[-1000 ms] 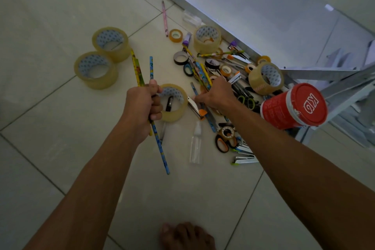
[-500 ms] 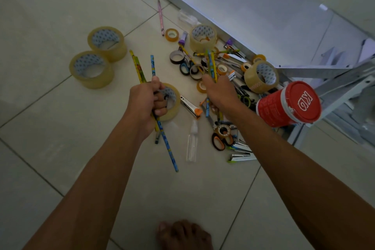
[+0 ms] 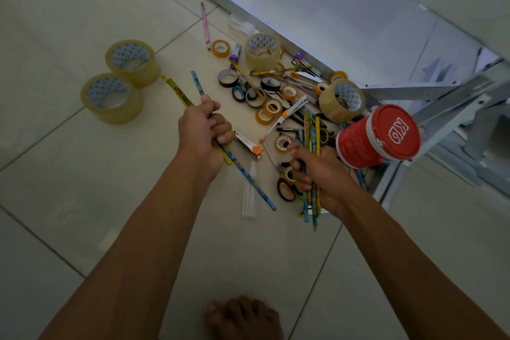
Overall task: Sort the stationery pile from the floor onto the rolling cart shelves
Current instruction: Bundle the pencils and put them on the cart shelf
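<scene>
A stationery pile [image 3: 278, 91] of small tape rolls, scissors, staplers and pens lies on the tiled floor. My left hand [image 3: 202, 134] is closed around two patterned pencils [image 3: 248, 179], one yellow and one blue, held slanting above the floor. My right hand [image 3: 320, 174] grips a bunch of several coloured pencils [image 3: 311, 132], lifted at the near right edge of the pile. A red tub [image 3: 378, 136] with a red lid rests on the white cart frame [image 3: 441, 107] at the right.
Two large clear tape rolls [image 3: 121, 80] stand apart on the left; two more [image 3: 342, 99] sit in the pile. A pink pencil [image 3: 204, 25] lies at the far side. A small clear bottle [image 3: 249, 196] and a bare foot [image 3: 242, 317] are near me.
My right hand has closed on a bunch of pencils in the pile and pulled back toward me with them. My left hand keeps hold of its two pencils.
</scene>
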